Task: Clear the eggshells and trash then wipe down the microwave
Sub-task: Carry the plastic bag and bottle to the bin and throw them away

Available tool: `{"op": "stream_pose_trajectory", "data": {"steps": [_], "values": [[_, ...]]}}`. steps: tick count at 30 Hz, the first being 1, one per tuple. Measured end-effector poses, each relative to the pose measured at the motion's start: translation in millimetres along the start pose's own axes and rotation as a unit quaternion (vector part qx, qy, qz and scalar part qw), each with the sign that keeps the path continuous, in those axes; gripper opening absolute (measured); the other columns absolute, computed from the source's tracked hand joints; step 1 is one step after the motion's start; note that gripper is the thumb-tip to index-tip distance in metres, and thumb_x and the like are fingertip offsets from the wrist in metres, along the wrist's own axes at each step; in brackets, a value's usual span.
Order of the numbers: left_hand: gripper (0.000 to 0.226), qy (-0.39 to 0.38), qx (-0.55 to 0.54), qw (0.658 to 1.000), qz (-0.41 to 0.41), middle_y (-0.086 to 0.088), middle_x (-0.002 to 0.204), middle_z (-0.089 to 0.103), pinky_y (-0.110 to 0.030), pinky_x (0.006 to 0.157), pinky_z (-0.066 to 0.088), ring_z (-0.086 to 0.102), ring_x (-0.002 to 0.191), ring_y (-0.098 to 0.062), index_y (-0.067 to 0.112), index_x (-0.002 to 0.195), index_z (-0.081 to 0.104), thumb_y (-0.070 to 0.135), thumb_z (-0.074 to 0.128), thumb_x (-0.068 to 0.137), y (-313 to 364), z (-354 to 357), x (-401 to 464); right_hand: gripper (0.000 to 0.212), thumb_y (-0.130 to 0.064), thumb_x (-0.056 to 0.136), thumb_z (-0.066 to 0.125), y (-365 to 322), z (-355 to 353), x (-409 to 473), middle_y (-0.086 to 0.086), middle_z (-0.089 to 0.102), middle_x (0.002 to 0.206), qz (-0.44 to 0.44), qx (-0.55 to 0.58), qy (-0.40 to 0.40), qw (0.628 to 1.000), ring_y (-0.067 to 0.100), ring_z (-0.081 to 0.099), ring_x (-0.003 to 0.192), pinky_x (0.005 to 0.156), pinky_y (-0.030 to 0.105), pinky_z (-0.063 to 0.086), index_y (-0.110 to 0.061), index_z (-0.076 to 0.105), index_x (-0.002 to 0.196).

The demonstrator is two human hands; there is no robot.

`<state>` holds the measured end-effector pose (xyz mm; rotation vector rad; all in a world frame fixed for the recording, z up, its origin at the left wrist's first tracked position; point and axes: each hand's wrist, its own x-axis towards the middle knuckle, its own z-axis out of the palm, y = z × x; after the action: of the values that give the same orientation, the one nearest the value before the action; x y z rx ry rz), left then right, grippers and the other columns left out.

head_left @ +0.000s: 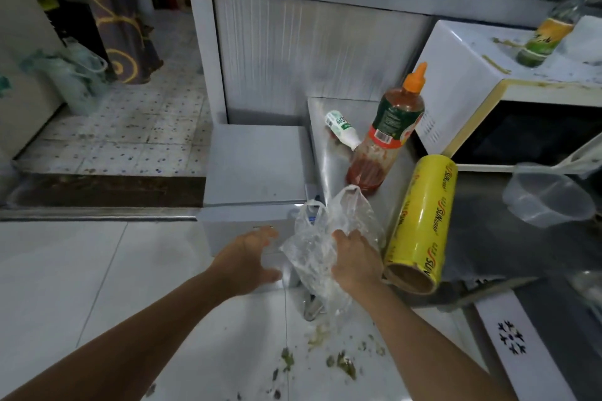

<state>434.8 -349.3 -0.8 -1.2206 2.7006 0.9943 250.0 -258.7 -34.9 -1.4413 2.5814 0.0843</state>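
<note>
A clear plastic bag (321, 238) hangs at the table's (358, 146) front left corner, the right hand (355, 260) gripping it with curled fingers. The left hand (250, 257) hovers just beside it, fingers spread. A yellow roll (420, 221) lies nearby, a sauce bottle (387, 130) behind, beside the microwave (488, 107).

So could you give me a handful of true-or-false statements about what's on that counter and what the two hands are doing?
1. The right hand grips a clear plastic bag. True.
2. The left hand holds the yellow cling-film roll. False: it is open beside the bag and holds nothing; the roll lies on the counter.
3. The sauce bottle has an orange cap. True.
4. The microwave top is bare. False: a green bottle stands on it, amid smears.
5. Green scraps litter the floor. True.
</note>
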Motion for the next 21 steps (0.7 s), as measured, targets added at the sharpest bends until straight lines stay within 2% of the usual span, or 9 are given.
{"op": "stream_pose_trajectory", "data": {"steps": [5,10,13,15,18,21], "values": [[0.068,0.006,-0.012,1.000,0.011,-0.004,0.130,0.053,-0.026,0.096,0.042,0.051,0.115,-0.018,0.017,0.133,0.044,0.030,0.076,0.074,-7.2,-13.4,3.7,0.030,-0.006,0.085,0.055,-5.4,-4.2,-2.5,0.009,0.058,0.111,0.017,0.050,-0.008,0.999,0.024,0.059,0.102,0.080,0.030,0.049,-0.015,0.049,0.113],[0.060,0.014,-0.021,1.000,0.017,0.003,0.128,0.054,-0.024,0.091,0.042,0.051,0.113,-0.014,0.024,0.127,0.047,0.031,0.075,0.074,-16.5,-39.1,2.2,0.022,-0.006,0.082,0.054,-16.8,-27.3,-6.7,0.007,0.062,0.102,0.026,0.088,0.030,0.995,0.024,0.061,0.094,0.071,0.028,0.046,-0.015,0.052,0.102],[0.064,0.019,-0.026,0.999,0.022,0.004,0.130,0.052,-0.027,0.095,0.044,0.050,0.115,-0.013,0.025,0.130,0.045,0.032,0.074,0.073,-20.2,-60.9,-3.3,0.018,-0.006,0.082,0.054,-29.9,-49.3,-10.2,0.005,0.062,0.097,0.030,0.099,0.059,0.993,0.022,0.061,0.088,0.065,0.026,0.043,-0.016,0.051,0.096],[0.063,0.031,-0.043,0.998,0.029,0.004,0.126,0.054,-0.028,0.092,0.046,0.053,0.110,-0.013,0.026,0.128,0.047,0.031,0.075,0.071,-22.4,-77.1,-7.5,0.018,-0.006,0.082,0.055,-39.5,-64.5,-13.1,0.004,0.063,0.096,0.033,0.103,0.080,0.991,0.020,0.061,0.087,0.065,0.025,0.043,-0.017,0.052,0.096],[0.058,0.045,-0.056,0.996,0.060,0.003,0.116,0.056,-0.021,0.086,0.044,0.054,0.103,-0.012,0.022,0.122,0.050,0.027,0.077,0.070,-27.9,-101.9,-12.1,0.017,-0.006,0.080,0.056,-53.1,-87.0,-17.3,0.004,0.063,0.094,0.040,0.107,0.111,0.987,0.021,0.061,0.086,0.066,0.028,0.045,-0.017,0.052,0.093],[0.064,0.044,-0.072,0.994,0.072,0.002,0.120,0.051,-0.020,0.090,0.042,0.050,0.105,-0.010,0.022,0.127,0.047,0.028,0.077,0.072,-35.5,-122.7,-13.6,0.019,-0.004,0.078,0.057,-65.2,-106.2,-17.6,0.004,0.063,0.094,0.048,0.112,0.129,0.984,0.022,0.061,0.088,0.067,0.028,0.046,-0.016,0.052,0.091]]}}
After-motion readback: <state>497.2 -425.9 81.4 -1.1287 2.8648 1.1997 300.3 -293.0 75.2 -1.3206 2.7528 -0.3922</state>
